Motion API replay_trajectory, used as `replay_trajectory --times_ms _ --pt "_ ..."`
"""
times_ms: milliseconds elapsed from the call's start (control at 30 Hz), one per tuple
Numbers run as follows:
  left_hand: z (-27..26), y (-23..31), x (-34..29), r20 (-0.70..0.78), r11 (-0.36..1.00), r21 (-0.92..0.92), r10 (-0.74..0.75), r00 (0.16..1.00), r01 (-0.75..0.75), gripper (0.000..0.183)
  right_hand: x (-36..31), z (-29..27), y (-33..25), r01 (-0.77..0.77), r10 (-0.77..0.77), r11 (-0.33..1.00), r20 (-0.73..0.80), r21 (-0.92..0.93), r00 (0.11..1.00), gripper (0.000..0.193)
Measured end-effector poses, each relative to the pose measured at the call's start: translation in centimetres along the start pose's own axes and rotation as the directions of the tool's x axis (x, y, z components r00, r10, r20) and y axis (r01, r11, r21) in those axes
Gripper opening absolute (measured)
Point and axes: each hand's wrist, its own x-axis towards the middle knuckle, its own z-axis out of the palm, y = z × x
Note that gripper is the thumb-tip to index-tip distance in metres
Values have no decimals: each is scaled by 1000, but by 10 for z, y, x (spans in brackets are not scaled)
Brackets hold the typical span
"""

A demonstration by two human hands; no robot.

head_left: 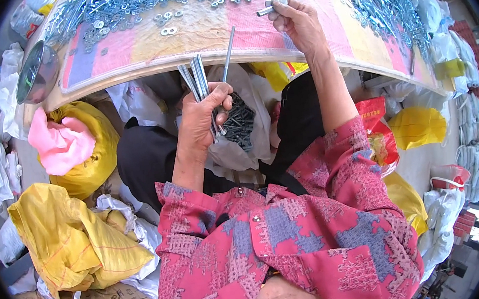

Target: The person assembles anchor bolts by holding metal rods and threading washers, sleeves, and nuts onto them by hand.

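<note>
My left hand (pixel 204 112) is closed around a bundle of long, thin metal rods (pixel 200 75), just off the table's near edge. One rod (pixel 229 52) of the bundle leans away from the others to the right. Over the tabletop, my right hand (pixel 301 27) pinches short, shiny metal tubes (pixel 266 11) between thumb and fingers; their exact number is hard to make out. Below my left hand, between my knees, a white sack (pixel 258 130) stands open with many dark bolts (pixel 239 123) inside.
The cloth-covered table (pixel 183 39) bears heaped washers (pixel 118 24) at left and piled long screws (pixel 369 1) at right. A metal bowl (pixel 38 74) sits at its left edge. Yellow sacks (pixel 75 234) and a pink cloth (pixel 61 140) crowd the left floor.
</note>
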Motion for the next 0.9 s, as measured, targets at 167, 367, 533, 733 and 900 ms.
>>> replay_trajectory --times_ms 167,367,533,733,900 --pt "2 -1 0 -3 1000 1 -3 1000 3 15 -6 -2 2 0 -4 984 -22 -177 1000 16" --pt "-5 -4 -1 126 995 98 9 992 -22 19 -15 12 -11 53 2 871 111 -488 994 20" --pt "-6 4 -7 126 997 65 -41 991 33 17 -19 44 -11 21 102 912 276 -409 956 19" --pt "-11 12 -11 -28 994 38 103 994 -102 17 -28 87 5 -241 327 929 318 -281 890 24" --pt "-30 18 -23 -11 989 -83 125 992 -125 22 -57 139 1 -230 459 865 519 -446 721 30"
